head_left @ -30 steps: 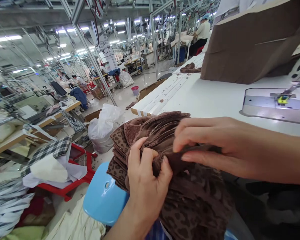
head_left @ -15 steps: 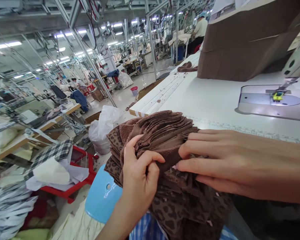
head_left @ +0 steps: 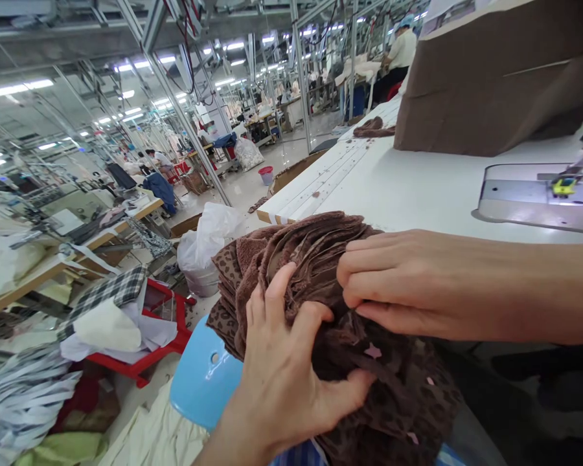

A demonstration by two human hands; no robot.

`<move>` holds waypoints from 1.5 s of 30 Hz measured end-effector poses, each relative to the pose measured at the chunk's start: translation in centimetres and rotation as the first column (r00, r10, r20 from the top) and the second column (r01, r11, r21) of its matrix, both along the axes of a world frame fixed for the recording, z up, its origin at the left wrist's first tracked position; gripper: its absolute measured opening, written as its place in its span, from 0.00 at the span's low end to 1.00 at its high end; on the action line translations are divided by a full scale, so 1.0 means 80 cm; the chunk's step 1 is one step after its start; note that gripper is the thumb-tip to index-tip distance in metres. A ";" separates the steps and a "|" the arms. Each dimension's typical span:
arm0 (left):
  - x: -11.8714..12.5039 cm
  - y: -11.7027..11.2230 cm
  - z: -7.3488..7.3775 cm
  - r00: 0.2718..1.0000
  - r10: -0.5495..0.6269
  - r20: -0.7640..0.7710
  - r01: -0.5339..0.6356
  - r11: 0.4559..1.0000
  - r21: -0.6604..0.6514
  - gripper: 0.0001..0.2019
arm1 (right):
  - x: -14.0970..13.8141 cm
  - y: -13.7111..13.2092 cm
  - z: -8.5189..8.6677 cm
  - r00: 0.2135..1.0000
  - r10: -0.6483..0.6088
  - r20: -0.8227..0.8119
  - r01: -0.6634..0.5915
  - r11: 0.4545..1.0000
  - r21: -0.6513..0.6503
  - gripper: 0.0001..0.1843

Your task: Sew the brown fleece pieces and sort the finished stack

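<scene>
Left hand open, thumb spread wide, against a thick brown leopard-print plush fabric stack before the flat white tabletop; right hand, fingers curled, pinches its folds.

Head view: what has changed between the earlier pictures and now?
The left hand has spread open, its thumb swinging right, away from its fingers. The right hand's fingers have curled together against the brown cloth. The cloth stack and blue seat stayed put.
</scene>
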State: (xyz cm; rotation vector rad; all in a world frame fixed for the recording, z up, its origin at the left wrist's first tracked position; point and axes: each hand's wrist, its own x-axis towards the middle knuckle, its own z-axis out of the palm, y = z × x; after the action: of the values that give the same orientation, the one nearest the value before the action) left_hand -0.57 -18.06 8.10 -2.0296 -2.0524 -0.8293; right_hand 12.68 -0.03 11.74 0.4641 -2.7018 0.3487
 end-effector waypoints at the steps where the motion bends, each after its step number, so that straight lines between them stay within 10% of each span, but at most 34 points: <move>1: 0.003 0.001 -0.002 1.000 0.020 0.002 -0.020 0.999 0.034 0.20 | 0.000 -0.001 0.000 1.000 0.001 0.003 -0.001 1.000 -0.004 0.10; 12: -0.005 0.016 -0.007 0.975 0.171 0.139 -0.204 0.937 0.282 0.05 | 0.008 -0.016 0.028 0.993 -0.097 -0.065 0.084 0.981 -0.175 0.09; 19: -0.033 0.025 -0.004 0.951 0.224 0.212 -0.274 0.929 0.249 0.06 | 0.025 -0.030 -0.022 0.981 -0.192 0.036 0.191 0.981 0.029 0.16; 34: -0.058 -0.018 0.016 0.983 -0.121 0.138 0.137 0.984 -0.112 0.18 | -0.024 -0.036 -0.028 0.978 -0.200 -0.066 0.185 0.965 -0.186 0.14; 45: -0.069 -0.020 0.012 0.995 -0.094 0.033 0.097 0.990 -0.102 0.08 | -0.030 -0.038 -0.032 0.976 -0.207 -0.062 0.193 0.964 -0.181 0.12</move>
State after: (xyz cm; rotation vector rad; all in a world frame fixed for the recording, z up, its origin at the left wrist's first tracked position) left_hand -6.08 -19.69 9.09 -2.1977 -2.0682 -0.7875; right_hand 10.30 -3.06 9.18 0.1497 -2.5822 0.4916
